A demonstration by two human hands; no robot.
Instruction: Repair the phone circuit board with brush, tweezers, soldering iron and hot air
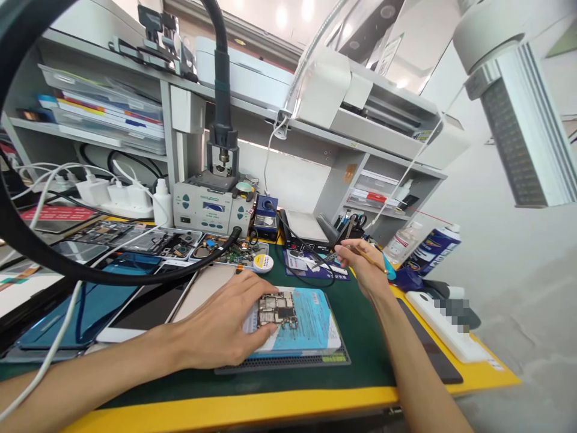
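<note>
My left hand rests on a blue-and-white pad, its thumb and fingers closed on the near and far edges of a phone circuit board. The board lies flat on the pad, which sits on a dark perforated tray. To the right, above the green mat, my right hand pinches tweezers pointing left, away from the board. A slim gold-coloured handle also runs through this hand; I cannot tell whether it belongs to a second tool. A blue piece shows behind the wrist.
A grey rework station stands behind, its black hose looping across the left. A small round tub sits beyond the pad. Phones and screens lie left. Spray cans and a white device stand right.
</note>
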